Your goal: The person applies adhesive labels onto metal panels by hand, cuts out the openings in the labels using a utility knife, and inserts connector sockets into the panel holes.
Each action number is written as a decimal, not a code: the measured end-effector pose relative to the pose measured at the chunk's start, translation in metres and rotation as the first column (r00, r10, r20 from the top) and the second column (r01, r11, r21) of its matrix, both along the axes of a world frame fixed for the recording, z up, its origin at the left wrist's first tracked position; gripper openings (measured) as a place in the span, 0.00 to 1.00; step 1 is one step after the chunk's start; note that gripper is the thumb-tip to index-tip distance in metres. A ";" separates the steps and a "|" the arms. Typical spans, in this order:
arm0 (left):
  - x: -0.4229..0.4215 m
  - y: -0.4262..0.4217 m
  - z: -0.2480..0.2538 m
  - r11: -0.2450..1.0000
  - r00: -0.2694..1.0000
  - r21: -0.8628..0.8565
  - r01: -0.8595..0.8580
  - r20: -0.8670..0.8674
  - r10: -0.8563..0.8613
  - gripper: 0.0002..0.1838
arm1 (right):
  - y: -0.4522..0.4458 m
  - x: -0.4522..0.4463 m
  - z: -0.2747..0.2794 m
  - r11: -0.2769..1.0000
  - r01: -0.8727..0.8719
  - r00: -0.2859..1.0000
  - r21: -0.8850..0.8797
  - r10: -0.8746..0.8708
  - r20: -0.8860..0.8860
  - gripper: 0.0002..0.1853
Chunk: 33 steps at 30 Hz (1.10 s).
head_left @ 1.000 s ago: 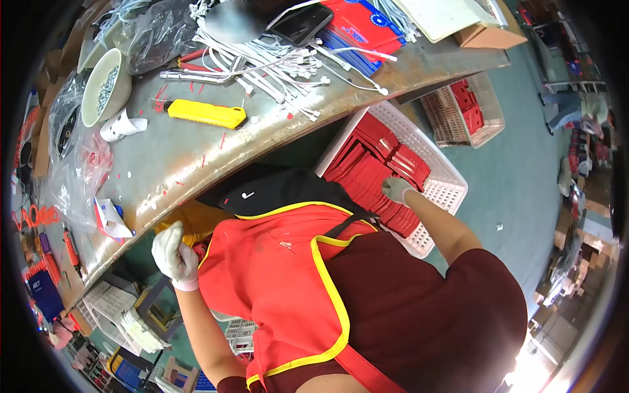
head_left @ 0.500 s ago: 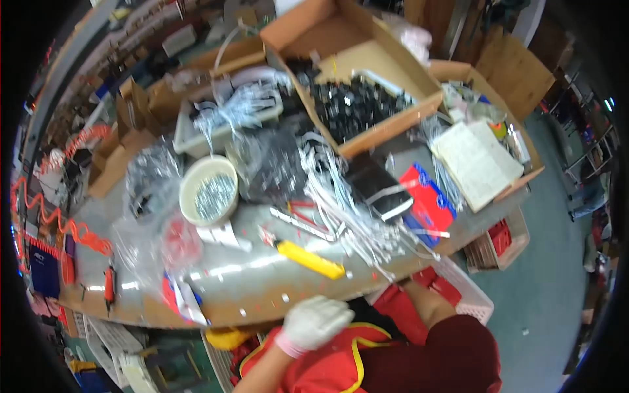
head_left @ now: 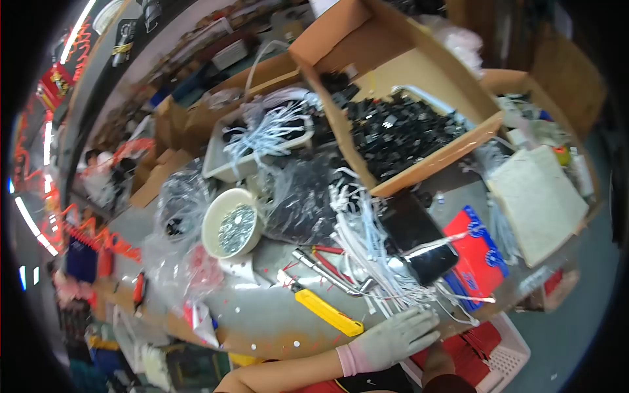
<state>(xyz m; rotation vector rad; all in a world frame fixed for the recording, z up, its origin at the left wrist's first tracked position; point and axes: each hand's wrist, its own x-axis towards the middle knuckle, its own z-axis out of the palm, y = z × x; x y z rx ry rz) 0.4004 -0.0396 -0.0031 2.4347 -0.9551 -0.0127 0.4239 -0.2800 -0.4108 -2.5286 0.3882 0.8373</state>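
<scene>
My left hand, in a pale glove with a pink cuff, is at the front edge of the table. Its fingers are stretched out to the right, with nothing seen in them, just below the loose ends of a bundle of white cables. A yellow utility knife lies to its left. My right forearm reaches down by a pale plastic basket holding red pieces; the right hand's fingers are hidden. Near the cables lie a black phone-like slab and a red and blue packet.
A cardboard box of black parts stands at the back. Left of it are a white bowl of small metal pieces and a tray with cables. A pale pad lies on another box at right. Pliers with red handles lie mid-table.
My left hand has moved right along the table edge, close to the cable ends, and its fingers have straightened. The view has shifted, so the table's things appear lower and further right.
</scene>
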 end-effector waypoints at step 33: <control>0.015 -0.003 0.009 1.000 0.998 0.002 0.000 -0.058 0.000 0.12 | 0.013 0.013 -0.121 0.944 0.265 0.962 0.198 -0.274 0.020 0.19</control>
